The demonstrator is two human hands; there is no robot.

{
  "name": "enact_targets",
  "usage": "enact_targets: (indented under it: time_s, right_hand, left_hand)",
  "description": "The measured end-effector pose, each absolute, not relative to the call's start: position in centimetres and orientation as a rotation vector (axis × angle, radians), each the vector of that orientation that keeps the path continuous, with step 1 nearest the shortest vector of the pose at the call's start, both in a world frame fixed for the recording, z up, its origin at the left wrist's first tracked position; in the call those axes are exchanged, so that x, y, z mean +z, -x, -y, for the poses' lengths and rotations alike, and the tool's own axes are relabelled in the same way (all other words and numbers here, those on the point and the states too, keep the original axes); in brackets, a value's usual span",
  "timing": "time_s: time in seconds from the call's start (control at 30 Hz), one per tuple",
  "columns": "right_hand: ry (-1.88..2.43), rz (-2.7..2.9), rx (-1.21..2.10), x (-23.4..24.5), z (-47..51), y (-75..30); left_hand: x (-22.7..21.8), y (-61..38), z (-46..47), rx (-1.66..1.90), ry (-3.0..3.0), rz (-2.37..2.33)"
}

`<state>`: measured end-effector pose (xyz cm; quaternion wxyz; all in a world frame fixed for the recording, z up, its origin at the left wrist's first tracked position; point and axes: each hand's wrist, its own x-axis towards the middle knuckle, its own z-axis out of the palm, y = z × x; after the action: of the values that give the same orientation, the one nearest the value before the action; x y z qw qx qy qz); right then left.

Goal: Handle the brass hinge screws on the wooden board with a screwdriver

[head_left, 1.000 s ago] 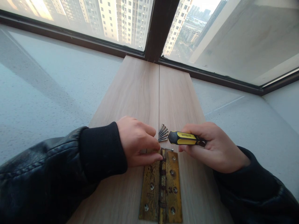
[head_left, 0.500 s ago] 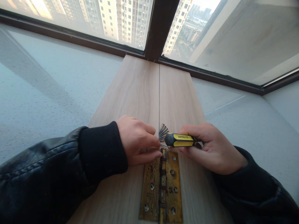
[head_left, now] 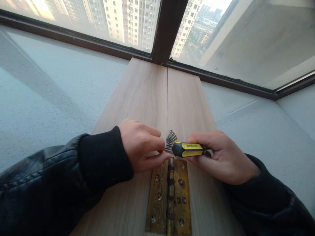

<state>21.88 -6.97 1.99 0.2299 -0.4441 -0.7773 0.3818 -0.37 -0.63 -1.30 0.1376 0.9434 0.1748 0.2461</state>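
Observation:
My right hand (head_left: 225, 157) is closed around a yellow and black screwdriver (head_left: 192, 149). The butt of its handle points left, and its shaft is hidden by the hand. Just beyond that butt lies a fan of several silver screws (head_left: 170, 139) on the wooden board (head_left: 147, 88). My left hand (head_left: 142, 146) is at the screws' left side, fingers curled in and thumb close below; whatever is between the fingertips is hidden. Nearer to me, a worn brass hinge (head_left: 157, 203) lies opened flat along the board's seam, with several screw holes showing. The left thumb is by its top end.
A pale speckled ledge (head_left: 49, 88) spreads on both sides of the board. At the back, a dark window frame (head_left: 162, 32) meets the board's far end. Tall buildings show through the glass.
My left fingers have curled in and shifted slightly left. A loose screw seen by the fingertips before no longer shows. The screwdriver has shifted slightly left in my right hand.

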Motion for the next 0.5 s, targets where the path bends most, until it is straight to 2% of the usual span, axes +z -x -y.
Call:
enact_targets:
  time_s: [0.13, 0.3, 0.5]
  right_hand:
    - [1.206, 2.13, 1.061, 1.9, 6.95, -21.86]
    - [1.201, 2.132, 1.068, 1.9, 6.94, -21.85]
    - [1.208, 2.132, 1.077, 1.86, 7.01, -22.03]
  left_hand:
    - [-1.16, 0.41, 0.56, 0.723, -2.71, -0.706]
    - [-1.35, 0.31, 0.57, 0.602, -2.726, -0.616]
    - [-1.3, 0.29, 0.65, 0.616, -2.72, -0.582]
